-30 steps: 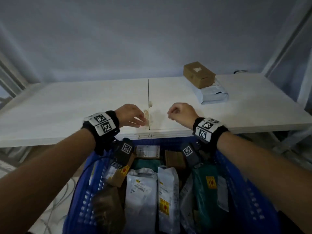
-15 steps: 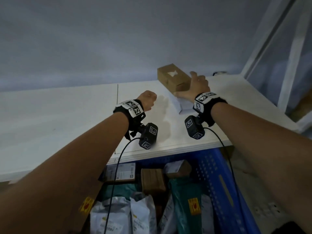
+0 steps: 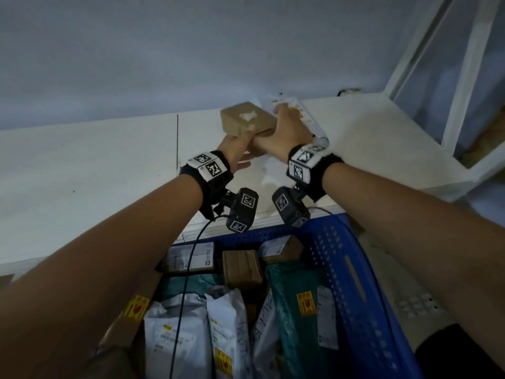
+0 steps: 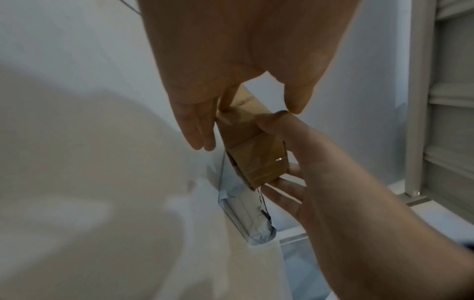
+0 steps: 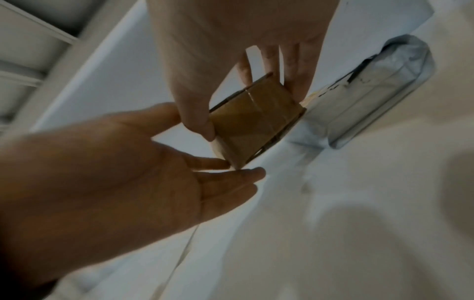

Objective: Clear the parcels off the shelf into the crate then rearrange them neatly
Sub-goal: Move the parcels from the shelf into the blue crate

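Gripping unlabelled cardboard box (image 3: 247, 121), both hands

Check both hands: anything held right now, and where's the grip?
Both hold the brown cardboard box. Right hand grips its near end, thumb on one side, fingers on the other; left hand holds its near left corner, thumb on top.

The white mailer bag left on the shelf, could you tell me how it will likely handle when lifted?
The mailer bag looks like soft crinkled plastic, so it will probably flop and sag. It lies flat on the shelf, so it is unlikely to roll. Its glossy skin may be slippery.
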{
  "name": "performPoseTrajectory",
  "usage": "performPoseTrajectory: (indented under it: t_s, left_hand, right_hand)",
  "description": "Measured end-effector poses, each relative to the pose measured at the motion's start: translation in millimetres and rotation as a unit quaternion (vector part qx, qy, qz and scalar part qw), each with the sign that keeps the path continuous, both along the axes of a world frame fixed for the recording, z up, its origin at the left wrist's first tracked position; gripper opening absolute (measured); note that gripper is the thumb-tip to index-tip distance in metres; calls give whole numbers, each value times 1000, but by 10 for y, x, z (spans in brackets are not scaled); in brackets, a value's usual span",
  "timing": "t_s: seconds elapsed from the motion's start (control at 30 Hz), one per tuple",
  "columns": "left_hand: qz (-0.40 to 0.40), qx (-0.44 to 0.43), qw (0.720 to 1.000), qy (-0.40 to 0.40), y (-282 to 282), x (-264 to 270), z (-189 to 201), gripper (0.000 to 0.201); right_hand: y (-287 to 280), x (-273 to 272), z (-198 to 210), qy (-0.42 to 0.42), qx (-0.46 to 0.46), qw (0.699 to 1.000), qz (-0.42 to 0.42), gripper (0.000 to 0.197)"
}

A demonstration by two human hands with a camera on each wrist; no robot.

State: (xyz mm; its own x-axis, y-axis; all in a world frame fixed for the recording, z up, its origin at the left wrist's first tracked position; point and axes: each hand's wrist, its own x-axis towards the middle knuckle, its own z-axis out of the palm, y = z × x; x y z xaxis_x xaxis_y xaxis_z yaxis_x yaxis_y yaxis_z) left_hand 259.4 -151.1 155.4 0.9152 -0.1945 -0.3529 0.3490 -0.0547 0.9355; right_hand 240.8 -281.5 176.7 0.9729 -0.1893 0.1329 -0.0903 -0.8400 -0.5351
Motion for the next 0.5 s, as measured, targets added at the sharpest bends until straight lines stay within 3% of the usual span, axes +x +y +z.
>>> performPoseTrajectory:
  t_s: [0.2, 0.37, 0.5]
  left_hand:
    - [56, -20, 998, 9, 440, -634, 50, 60]
    - [-38, 3, 999, 2, 714, -1421, 88, 55]
    - [-148, 55, 987, 33, 659, -2041, -138, 55]
  right_hand:
    - [301, -943, -21, -5, 8, 998, 68, 98]
    - [116, -1528, -8, 68, 219, 971, 70, 83]
    - [-50, -1905, -227, 194, 174, 961, 94, 79]
